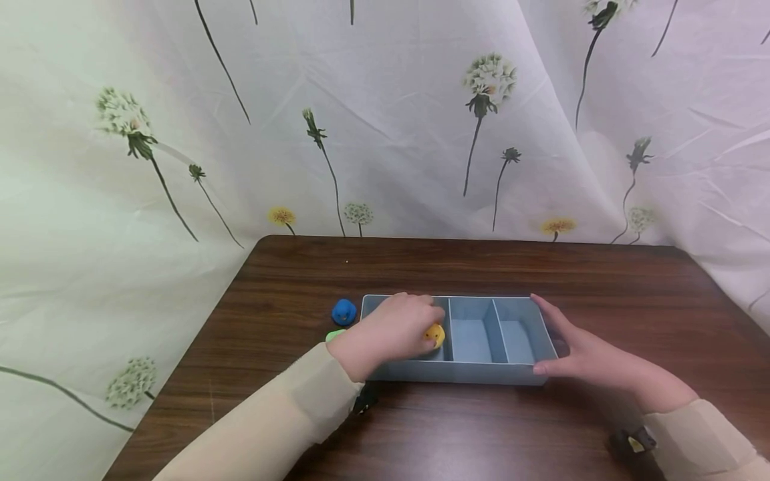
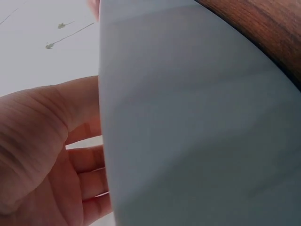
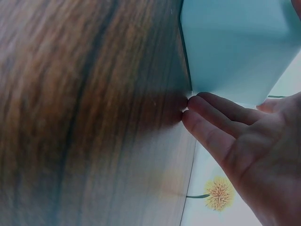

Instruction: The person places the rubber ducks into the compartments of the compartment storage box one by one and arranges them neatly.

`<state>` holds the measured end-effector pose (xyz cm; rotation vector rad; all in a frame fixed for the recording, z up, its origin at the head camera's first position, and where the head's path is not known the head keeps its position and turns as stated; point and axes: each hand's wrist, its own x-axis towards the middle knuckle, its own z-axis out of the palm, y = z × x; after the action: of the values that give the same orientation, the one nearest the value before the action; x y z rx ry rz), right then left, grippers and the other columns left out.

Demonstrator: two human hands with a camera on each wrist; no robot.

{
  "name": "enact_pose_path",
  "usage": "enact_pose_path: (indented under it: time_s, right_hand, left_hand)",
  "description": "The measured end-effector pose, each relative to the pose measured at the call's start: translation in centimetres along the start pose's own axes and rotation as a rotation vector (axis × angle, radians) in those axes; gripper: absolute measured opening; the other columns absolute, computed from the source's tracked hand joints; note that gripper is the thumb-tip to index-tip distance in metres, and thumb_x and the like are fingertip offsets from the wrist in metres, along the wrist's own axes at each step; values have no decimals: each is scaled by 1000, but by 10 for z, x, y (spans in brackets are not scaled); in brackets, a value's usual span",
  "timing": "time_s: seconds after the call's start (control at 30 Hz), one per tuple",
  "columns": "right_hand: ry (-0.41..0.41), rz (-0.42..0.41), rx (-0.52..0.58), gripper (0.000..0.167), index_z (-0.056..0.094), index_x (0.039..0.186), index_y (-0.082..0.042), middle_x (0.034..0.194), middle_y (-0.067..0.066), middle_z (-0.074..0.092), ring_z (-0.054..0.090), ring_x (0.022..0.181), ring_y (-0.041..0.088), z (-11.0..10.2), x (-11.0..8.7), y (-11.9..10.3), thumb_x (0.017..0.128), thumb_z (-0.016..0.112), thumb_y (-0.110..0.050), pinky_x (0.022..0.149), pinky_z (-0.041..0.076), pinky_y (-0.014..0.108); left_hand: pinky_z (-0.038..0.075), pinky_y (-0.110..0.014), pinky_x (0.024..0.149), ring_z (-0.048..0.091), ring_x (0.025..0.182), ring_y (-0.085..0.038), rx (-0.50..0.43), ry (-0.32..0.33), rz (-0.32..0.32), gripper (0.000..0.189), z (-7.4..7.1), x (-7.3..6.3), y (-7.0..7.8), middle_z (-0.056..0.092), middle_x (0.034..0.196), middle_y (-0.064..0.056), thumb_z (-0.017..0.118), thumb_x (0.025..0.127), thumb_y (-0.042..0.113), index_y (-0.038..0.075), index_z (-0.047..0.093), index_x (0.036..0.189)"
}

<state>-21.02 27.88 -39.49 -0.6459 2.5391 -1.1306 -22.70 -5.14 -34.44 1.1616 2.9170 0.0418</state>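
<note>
In the head view my left hand [image 1: 400,327] is inside the left half of a pale blue divided box [image 1: 457,373]. Its thumb and fingers pinch a small yellow toy duck [image 1: 436,336] beside a divider. My right hand [image 1: 583,354] holds the box's right end, thumb on the near side and a finger at the far corner. Just left of the box sits a blue toy duck [image 1: 343,312]. A green object [image 1: 333,335] lies in front of it, mostly hidden by the left wrist. The box wall [image 2: 188,117] fills much of the left wrist view, hiding the fingertips.
The box stands on a dark wood table [image 1: 469,434]. Two compartments at its right end show bare floors. Behind the table hangs a white cloth [image 1: 397,133] printed with dandelions. Dark devices are strapped under both sleeves.
</note>
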Motion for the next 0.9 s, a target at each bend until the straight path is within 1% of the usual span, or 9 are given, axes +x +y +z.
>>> enact_pose_path:
  time_s: [0.2, 0.53, 0.73, 0.9]
  right_hand:
    - [4, 6, -12, 106, 0, 159, -23, 153, 33, 21, 36, 131, 55, 0, 0, -1, 86, 77, -31, 96, 37, 64]
    - [2, 16, -16, 106, 0, 159, -25, 153, 33, 22, 35, 132, 54, -1, 0, -1, 86, 76, -31, 97, 37, 65]
    - [1, 12, -11, 106, -1, 159, -28, 154, 32, 20, 35, 132, 55, -1, 1, 1, 86, 77, -30, 96, 37, 65]
    - [3, 3, -7, 106, -1, 159, -28, 154, 33, 19, 35, 132, 56, -1, 1, 1, 86, 77, -29, 96, 37, 65]
  left_hand:
    - [41, -30, 64, 46, 65, -12, 34, 13, 16, 10, 3, 1, 0, 47, 73, 6, 73, 86, 23, 15, 68, 91]
    - [42, -28, 64, 47, 65, -11, 29, -20, 6, 14, 6, 3, 0, 48, 74, 6, 74, 88, 24, 14, 71, 97]
    - [48, -32, 74, 49, 66, -11, 40, -29, -5, 17, 8, 4, 1, 51, 76, 5, 75, 87, 25, 14, 72, 100]
    - [49, -34, 80, 51, 71, -11, 50, -37, -16, 21, 10, 5, 1, 57, 82, 4, 76, 86, 25, 14, 73, 104]
